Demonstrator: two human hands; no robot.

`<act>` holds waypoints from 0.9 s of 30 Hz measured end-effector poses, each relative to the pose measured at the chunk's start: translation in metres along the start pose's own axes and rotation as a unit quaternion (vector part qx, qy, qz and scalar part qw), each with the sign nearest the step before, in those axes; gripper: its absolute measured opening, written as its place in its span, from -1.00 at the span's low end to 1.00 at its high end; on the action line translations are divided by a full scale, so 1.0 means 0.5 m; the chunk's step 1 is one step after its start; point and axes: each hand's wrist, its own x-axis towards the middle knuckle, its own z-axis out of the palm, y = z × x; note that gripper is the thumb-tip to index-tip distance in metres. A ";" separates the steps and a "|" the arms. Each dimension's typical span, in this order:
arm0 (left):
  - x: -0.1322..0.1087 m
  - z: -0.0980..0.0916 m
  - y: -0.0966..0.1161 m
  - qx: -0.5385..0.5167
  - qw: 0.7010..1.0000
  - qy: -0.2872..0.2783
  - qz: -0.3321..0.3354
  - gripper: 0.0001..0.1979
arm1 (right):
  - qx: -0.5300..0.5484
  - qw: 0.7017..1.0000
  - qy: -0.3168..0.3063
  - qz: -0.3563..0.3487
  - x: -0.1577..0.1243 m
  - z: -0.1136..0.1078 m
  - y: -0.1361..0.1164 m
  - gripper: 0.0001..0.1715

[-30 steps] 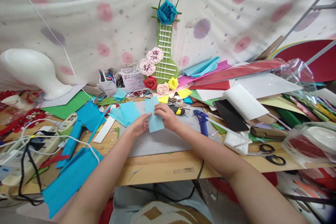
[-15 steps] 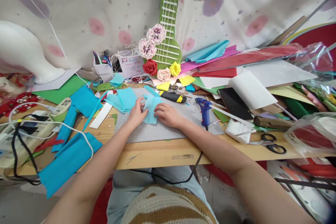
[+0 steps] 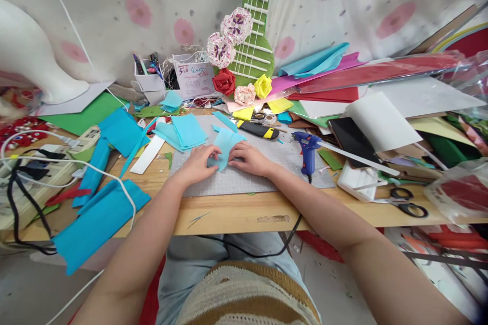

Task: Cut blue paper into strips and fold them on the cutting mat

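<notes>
A small light-blue paper piece [image 3: 225, 143] stands between my two hands over the grey cutting mat [image 3: 251, 183]. My left hand [image 3: 201, 163] pinches its lower left edge, with the fingers curled. My right hand [image 3: 249, 159] has its fingers bent together at the lower right edge of the same paper. Just behind my left hand lies a stack of light-blue paper squares [image 3: 188, 131]. The black and yellow cutter [image 3: 258, 130] rests at the back of the mat, and the blue glue gun [image 3: 307, 152] is to the right of my right hand.
Scissors [image 3: 409, 202], a white box [image 3: 356, 183] and a black phone [image 3: 353, 141] are at the right. Darker blue paper [image 3: 99, 223] overhangs the left front edge, near cables and a power strip [image 3: 41, 188]. A green flowered guitar shape [image 3: 255, 51] stands behind.
The view has shifted, with the guitar shape now higher in it. The light-blue paper between my hands is more bent and narrower at the bottom, and my fingers have drawn in around its lower edges.
</notes>
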 end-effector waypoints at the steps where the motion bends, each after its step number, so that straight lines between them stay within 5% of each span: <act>1: -0.001 -0.001 -0.003 -0.003 1.000 -0.007 0.001 -0.68 | 0.007 1.000 -0.001 0.013 0.002 0.002 0.000 -0.86; 9: 0.001 -0.010 -0.009 -0.008 0.999 -0.045 -0.011 -0.73 | -0.021 0.989 -0.004 0.147 0.026 0.015 -0.018 -0.92; 18: -0.001 -0.004 -0.003 0.010 0.999 -0.039 -0.023 -0.75 | 0.026 0.994 0.013 0.106 0.014 0.024 -0.028 -0.88; 27: -0.003 -0.003 -0.004 0.006 0.999 -0.038 -0.029 -0.76 | 0.002 0.987 0.038 0.156 0.015 0.033 -0.033 -0.85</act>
